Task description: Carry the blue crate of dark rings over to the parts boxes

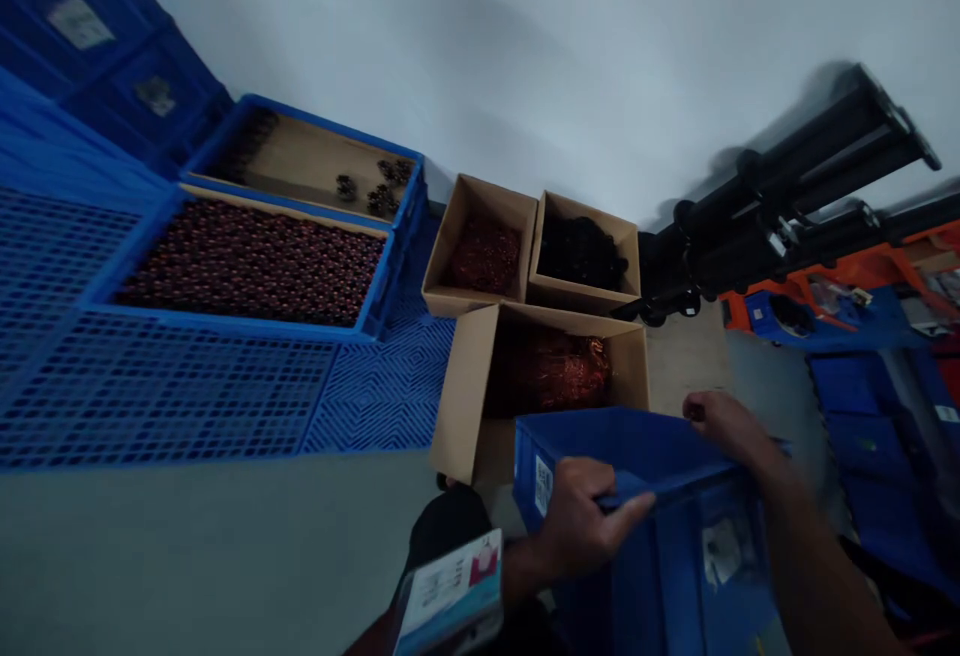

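Dim, cool light; wall (465,46) palest. Soft shadows on it behind pipes (817,171). Small glints on red bag (559,371). Lower right sinks near black. Bin (671,556) label blurred; crates (116,61), far left, smeared, lens-stretched.

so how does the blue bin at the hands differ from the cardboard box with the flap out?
Look: the blue bin seems to be plastic with a white label on its side; the cardboard box is plain brown.
Rim: the bin shows no flap, the box has a flap spread outward.
Handling: the left hand grips the bin's rim; neither hand holds the box.
Shared: both are open-topped.
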{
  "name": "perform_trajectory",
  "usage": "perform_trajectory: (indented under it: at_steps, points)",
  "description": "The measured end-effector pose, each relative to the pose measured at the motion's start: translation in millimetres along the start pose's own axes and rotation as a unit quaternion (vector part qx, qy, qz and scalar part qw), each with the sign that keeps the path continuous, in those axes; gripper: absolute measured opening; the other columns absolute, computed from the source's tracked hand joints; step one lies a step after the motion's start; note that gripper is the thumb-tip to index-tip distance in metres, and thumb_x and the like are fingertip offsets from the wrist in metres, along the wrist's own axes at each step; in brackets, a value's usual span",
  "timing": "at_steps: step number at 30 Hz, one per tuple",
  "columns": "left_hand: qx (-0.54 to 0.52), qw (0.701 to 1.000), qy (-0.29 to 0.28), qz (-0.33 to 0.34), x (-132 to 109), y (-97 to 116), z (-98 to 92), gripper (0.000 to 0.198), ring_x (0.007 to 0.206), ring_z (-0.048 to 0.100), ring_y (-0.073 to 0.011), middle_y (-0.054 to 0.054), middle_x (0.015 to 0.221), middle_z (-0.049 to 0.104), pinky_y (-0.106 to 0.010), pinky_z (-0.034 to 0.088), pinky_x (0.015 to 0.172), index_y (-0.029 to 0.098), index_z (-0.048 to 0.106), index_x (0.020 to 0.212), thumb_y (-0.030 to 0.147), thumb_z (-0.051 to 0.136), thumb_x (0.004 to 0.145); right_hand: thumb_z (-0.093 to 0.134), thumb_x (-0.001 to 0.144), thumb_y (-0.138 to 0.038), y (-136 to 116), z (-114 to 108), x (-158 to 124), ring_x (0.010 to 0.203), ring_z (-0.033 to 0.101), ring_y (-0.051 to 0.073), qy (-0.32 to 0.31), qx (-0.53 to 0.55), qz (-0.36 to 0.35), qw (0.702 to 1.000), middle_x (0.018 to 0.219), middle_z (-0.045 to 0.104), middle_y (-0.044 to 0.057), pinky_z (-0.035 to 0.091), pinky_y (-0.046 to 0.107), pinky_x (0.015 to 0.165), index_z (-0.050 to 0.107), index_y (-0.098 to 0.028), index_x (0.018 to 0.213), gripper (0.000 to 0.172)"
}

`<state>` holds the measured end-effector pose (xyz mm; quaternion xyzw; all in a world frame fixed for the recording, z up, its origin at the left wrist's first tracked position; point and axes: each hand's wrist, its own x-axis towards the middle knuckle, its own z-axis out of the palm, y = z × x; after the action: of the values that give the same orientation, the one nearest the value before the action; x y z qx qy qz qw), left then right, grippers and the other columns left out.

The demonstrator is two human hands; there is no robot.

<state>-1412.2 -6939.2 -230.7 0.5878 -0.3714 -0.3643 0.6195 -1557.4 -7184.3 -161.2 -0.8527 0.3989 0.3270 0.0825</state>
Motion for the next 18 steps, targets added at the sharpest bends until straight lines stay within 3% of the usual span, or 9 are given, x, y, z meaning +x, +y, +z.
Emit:
perform_trajectory:
  at_steps: [3, 6, 10, 16, 18]
  points:
    - [0.017, 0.999, -0.004, 0.034, -15.6, -13.2, 13.8, 0.053, 0.045, 0.027, -0.0086, 0.006, 0.048, 0.023, -0.029, 0.020, 0.054, 0.020, 0.021, 0.050, 0.043, 0.059, 0.081, 0.060, 0.091, -0.029, 2.1, 16.7, -3.9, 0.085, 0.061, 0.015, 0.012, 0.000, 0.019, 1.000, 0.089, 0.066, 0.003, 0.049, 0.035, 0.085, 0.064, -0.014, 0.088, 0.016]
    - [0.034, 0.998, -0.005, 0.049, -25.2, -42.4, 33.5, 0.050, 0.041, 0.025, -0.0084, 0.007, 0.046, 0.019, -0.028, 0.019, 0.050, 0.021, 0.018, 0.050, 0.039, 0.051, 0.083, 0.061, 0.091, -0.031, -2.1, 54.0, 4.4, 0.083, 0.061, 0.015, 0.008, 0.003, 0.045, 0.999, 0.084, 0.065, 0.002, 0.051, 0.035, 0.082, 0.064, -0.013, 0.084, 0.020]
    - [0.049, 0.997, -0.030, 0.053, -37.4, -71.2, 51.4, 0.048, 0.043, 0.030, -0.0088, 0.005, 0.045, 0.026, -0.027, 0.024, 0.051, 0.021, 0.021, 0.050, 0.038, 0.050, 0.084, 0.059, 0.093, -0.034, 3.3, 94.0, 18.9, 0.090, 0.062, 0.016, 0.032, 0.019, 0.063, 0.997, 0.094, 0.065, 0.004, 0.051, 0.037, 0.086, 0.064, -0.013, 0.091, 0.021]
    - [0.079, 0.991, -0.104, 0.036, -57.7, -80.4, 57.0, 0.046, 0.046, 0.040, -0.0114, 0.003, 0.047, 0.034, -0.030, 0.031, 0.056, 0.021, 0.025, 0.051, 0.040, 0.049, 0.087, 0.059, 0.093, -0.032, 21.7, 114.6, 19.8, 0.097, 0.060, 0.018, 0.072, 0.066, 0.071, 0.993, 0.100, 0.064, 0.005, 0.049, 0.040, 0.092, 0.064, -0.014, 0.099, 0.019]
    - [0.086, 0.984, -0.149, 0.049, -63.4, -82.7, 55.5, 0.048, 0.049, 0.045, -0.0136, 0.001, 0.048, 0.041, -0.031, 0.034, 0.057, 0.021, 0.030, 0.051, 0.048, 0.049, 0.086, 0.059, 0.093, -0.031, 24.0, 119.2, 14.4, 0.098, 0.060, 0.018, 0.086, 0.081, 0.073, 0.990, 0.101, 0.064, 0.005, 0.048, 0.041, 0.092, 0.064, -0.014, 0.099, 0.018]
